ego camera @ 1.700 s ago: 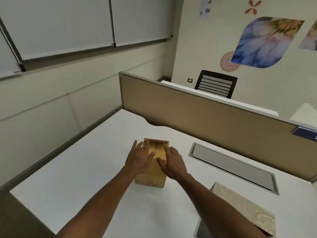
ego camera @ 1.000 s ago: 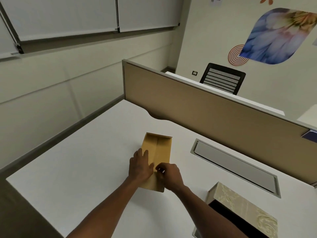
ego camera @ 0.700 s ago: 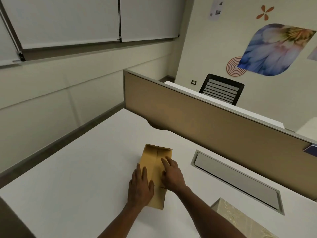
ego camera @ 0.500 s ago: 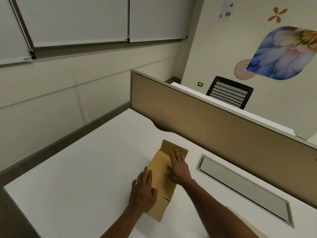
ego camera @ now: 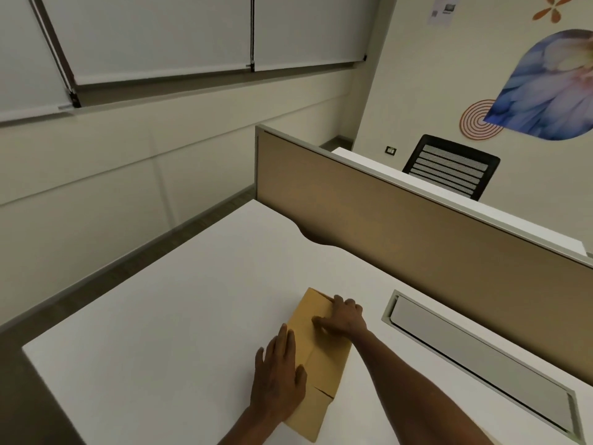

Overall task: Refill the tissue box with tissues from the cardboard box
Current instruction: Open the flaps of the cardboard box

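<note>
A small brown cardboard box (ego camera: 321, 358) lies on the white desk (ego camera: 167, 332) with its flaps folded flat. My left hand (ego camera: 277, 379) rests flat on the box's near left side, fingers spread. My right hand (ego camera: 343, 319) presses on the far end of the box top, fingers curled over the folded flap. The tissue box is out of view.
A grey cable hatch (ego camera: 481, 364) is set into the desk to the right of the box. A tan partition (ego camera: 401, 232) runs along the far edge. Beyond it stand another desk and a black mesh chair (ego camera: 449, 170). The desk's left edge drops to the floor.
The box's far flap went from raised to folded flat under my right hand, which moved to the far end. The view shifted, and the patterned tissue box at lower right left the frame.
</note>
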The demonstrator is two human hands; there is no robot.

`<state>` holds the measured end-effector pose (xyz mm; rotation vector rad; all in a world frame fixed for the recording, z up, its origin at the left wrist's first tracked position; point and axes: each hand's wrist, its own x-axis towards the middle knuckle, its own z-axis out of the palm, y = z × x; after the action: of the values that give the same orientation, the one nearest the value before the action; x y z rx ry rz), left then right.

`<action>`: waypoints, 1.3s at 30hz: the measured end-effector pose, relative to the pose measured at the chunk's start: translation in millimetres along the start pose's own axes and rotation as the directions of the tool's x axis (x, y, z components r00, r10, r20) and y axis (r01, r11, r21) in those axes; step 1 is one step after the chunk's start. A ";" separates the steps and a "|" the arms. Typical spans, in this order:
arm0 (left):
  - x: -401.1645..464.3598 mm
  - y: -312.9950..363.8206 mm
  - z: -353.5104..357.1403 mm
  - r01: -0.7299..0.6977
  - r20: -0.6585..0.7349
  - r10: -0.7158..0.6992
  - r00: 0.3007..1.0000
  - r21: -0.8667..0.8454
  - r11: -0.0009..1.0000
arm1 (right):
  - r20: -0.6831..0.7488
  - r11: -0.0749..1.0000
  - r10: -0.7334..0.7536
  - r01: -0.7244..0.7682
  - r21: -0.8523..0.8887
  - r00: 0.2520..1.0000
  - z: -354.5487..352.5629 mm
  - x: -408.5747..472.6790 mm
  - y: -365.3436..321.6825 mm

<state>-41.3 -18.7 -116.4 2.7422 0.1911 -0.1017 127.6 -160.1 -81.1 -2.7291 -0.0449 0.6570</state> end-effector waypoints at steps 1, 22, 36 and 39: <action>1.9 0.7 -1.7 0.008 0.004 -0.008 1.000 0.013 1.000 | 0.015 1.000 0.000 0.000 -0.001 1.000 -2.6 1.5 0.6; 20.3 12.0 -21.5 0.005 0.211 -0.038 0.977 0.156 0.988 | -0.113 0.968 0.162 -0.136 0.210 0.980 4.0 7.6 -4.8; 38.2 40.0 -53.9 -0.006 0.113 0.000 0.994 0.055 0.998 | -0.031 0.899 0.046 -0.028 0.437 0.998 -16.7 -4.1 8.3; 39.7 32.3 -67.7 -0.046 0.040 0.048 0.998 -0.034 0.998 | -0.036 0.913 0.029 -0.011 0.409 0.999 -18.7 -3.1 13.2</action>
<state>5.7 -17.5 -45.8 2.7069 0.1159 -0.1404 132.6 -178.8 -68.3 -2.3382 0.1186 0.5434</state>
